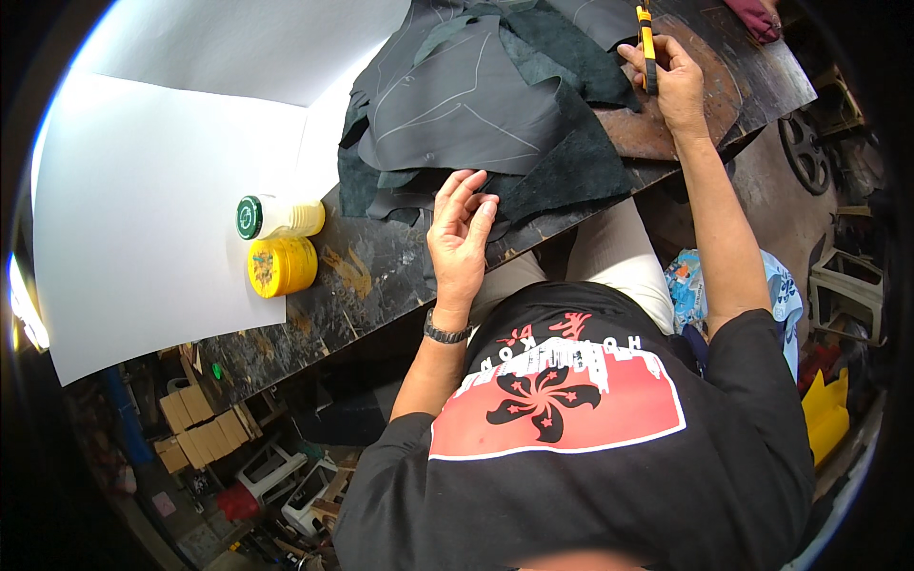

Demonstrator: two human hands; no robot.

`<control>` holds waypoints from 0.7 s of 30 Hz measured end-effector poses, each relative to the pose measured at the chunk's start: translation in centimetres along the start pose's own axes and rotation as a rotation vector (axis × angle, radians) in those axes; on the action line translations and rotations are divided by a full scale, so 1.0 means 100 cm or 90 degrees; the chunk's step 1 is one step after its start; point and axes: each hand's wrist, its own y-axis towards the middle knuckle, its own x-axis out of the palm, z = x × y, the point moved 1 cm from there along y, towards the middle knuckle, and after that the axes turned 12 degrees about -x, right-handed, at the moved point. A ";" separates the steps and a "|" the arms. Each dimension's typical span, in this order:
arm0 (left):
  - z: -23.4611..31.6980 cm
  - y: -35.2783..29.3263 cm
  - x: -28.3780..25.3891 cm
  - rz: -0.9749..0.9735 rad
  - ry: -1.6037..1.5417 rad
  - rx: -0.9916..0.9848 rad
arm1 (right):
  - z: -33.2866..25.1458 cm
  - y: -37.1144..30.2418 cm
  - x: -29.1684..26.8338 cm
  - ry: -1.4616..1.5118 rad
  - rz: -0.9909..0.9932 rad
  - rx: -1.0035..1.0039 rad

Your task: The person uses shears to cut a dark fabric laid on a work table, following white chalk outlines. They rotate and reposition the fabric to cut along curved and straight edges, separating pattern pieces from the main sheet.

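On worktop (pixel 328 333), dk leather (pixel 457 109) lies piled w/ pale markings; L hand (pixel 460 238) at its near edge, fingers half-curled, prob. steadying it, can't tell if pinching. R hand (pixel 680 90) grips yellow cutter (pixel 648 48) off to R, prob. keeping markings visible.

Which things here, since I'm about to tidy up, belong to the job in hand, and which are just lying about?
Likely in the job:
dark grey leather-like sheets with pale drawn lines, at the left fingers
slim yellow-and-black cutter-like tool, in the right fingers

Apparently just lying about:
translucent jar with green lid
squat yellow tub
black spoked wheel
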 end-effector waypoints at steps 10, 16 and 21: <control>0.000 0.000 -0.001 -0.003 0.038 0.006 | 0.000 0.000 0.001 -0.024 -0.001 -0.012; 0.001 -0.001 -0.001 -0.003 0.054 0.008 | 0.002 0.001 -0.001 -0.009 -0.019 0.011; 0.000 0.000 -0.001 -0.003 0.065 0.012 | 0.002 0.001 0.000 0.012 -0.017 0.004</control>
